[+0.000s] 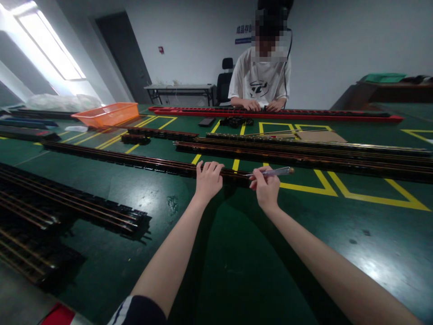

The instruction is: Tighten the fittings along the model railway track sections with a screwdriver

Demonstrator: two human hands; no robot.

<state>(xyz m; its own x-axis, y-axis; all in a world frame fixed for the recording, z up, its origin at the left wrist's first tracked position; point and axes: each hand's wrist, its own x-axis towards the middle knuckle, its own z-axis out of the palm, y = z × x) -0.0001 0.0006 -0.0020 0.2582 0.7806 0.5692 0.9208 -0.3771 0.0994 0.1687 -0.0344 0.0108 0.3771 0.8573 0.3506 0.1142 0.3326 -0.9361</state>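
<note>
A long dark rail strip (135,160) with copper-coloured lines lies across the green table (233,253). Near its right end my left hand (209,178) rests over the strip, fingers curled down around it. My right hand (266,185) is closed around a screwdriver (282,171) with a clear handle. The handle's rounded end points right, and the shaft points left at the strip's end. Whether the tip touches the strip is too small to tell.
Bundled dark strips (84,198) lie at the left; more strips (321,155) stretch across the right. Behind them are an orange basket (111,115) and a cardboard piece (321,136). Across the table, a person in a white shirt (260,76) works at a long red tray (372,118).
</note>
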